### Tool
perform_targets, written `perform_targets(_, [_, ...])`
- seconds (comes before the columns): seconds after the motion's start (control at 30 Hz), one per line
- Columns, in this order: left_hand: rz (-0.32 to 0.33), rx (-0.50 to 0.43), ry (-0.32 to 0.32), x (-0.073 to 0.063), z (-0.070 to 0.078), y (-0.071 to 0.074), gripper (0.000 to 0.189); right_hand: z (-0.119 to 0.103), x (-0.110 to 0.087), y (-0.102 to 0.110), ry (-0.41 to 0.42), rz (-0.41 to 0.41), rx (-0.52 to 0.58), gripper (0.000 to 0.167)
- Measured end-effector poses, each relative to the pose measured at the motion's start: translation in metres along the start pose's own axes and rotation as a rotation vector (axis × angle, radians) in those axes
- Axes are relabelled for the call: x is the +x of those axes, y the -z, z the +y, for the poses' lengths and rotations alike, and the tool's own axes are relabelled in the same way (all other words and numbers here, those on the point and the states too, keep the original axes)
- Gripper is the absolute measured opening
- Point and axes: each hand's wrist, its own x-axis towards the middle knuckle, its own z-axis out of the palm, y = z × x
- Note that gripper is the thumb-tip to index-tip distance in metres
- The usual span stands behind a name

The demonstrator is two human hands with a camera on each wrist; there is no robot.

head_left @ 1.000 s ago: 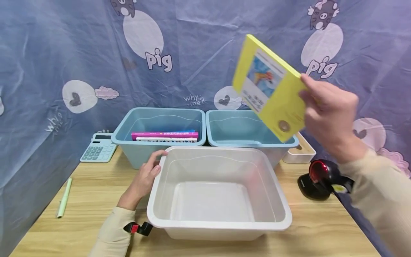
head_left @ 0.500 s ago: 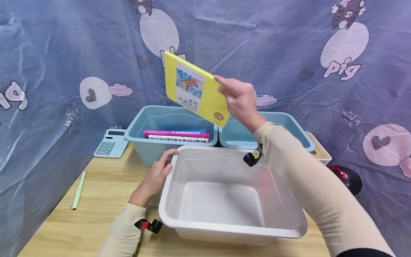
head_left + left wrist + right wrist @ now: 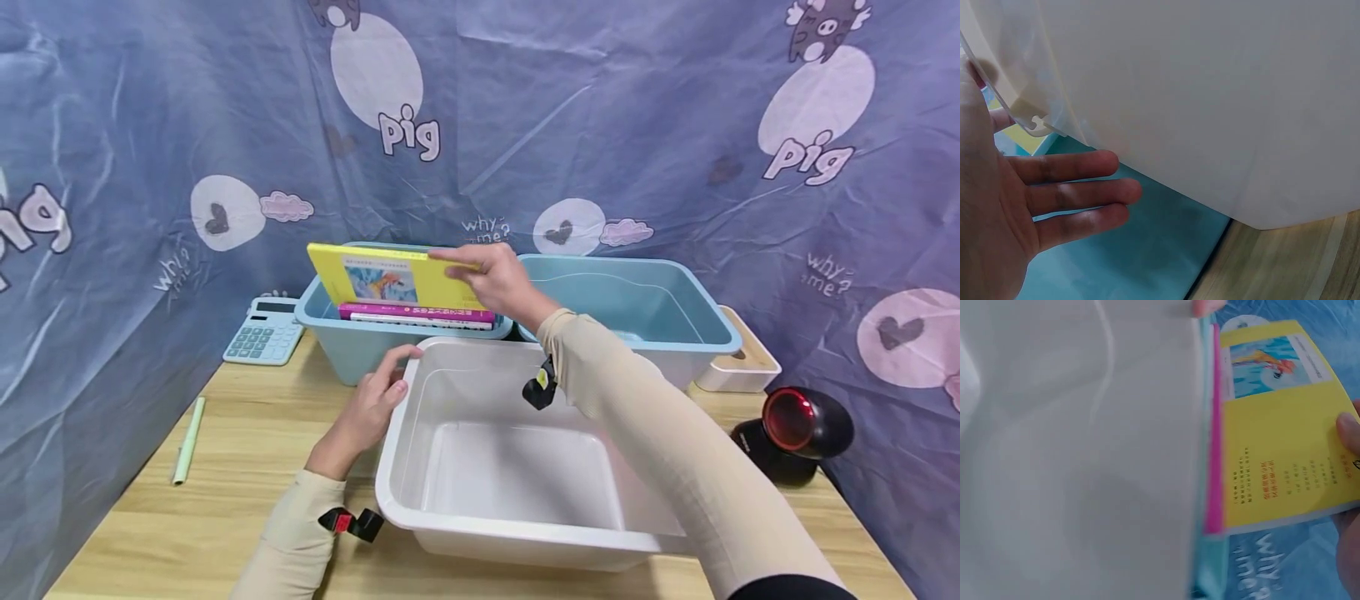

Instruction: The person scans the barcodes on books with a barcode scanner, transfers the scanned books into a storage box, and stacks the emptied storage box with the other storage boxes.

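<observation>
My right hand (image 3: 501, 279) grips the top right corner of a yellow book (image 3: 442, 287) with a picture on its cover. Its lower part sits inside the left blue bin (image 3: 337, 340), behind a magenta-spined book (image 3: 412, 314) and a white-spined one (image 3: 420, 322). In the right wrist view, my thumb lies on the yellow cover (image 3: 1285, 431). My left hand (image 3: 365, 410) rests on the far left corner of a white bin (image 3: 525, 537). Its thumb and index finger touch the rim; in the left wrist view the other fingers (image 3: 1082, 195) stretch straight out below it.
Beside the left blue bin stands a right blue bin (image 3: 622, 287). A calculator (image 3: 264, 332) and a pale green pen (image 3: 189, 440) lie at the left. A black scanner-like device (image 3: 787, 433) and a white box with a wooden top (image 3: 750, 367) are at the right.
My right hand has carried the yellow book leftward from above the right blue bin, then lowered it into the left one. My left hand has stayed at the white bin's corner.
</observation>
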Motion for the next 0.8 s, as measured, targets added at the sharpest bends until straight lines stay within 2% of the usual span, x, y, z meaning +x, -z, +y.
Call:
perform_targets(0.2, [-0.004, 0.007, 0.005, 0.001, 0.002, -0.001, 0.039, 0.023, -0.015, -0.008, -0.166, -0.138, 0.067, 0.034])
perform_targets(0.4, [-0.007, 0.006, -0.013, 0.001, 0.001, -0.004, 0.039, 0.037, -0.025, -0.009, -0.236, -0.226, -0.047, 0.031])
perform_targets(0.6, [-0.006, -0.014, 0.005, 0.001, 0.003, -0.004, 0.039, 0.034, -0.029, 0.006, -0.279, -0.193, -0.083, 0.039])
perform_targets(0.8, [0.000, 0.007, -0.006, -0.001, 0.001, -0.003, 0.039, 0.021, -0.036, 0.039, -0.295, -0.115, -0.110, 0.045])
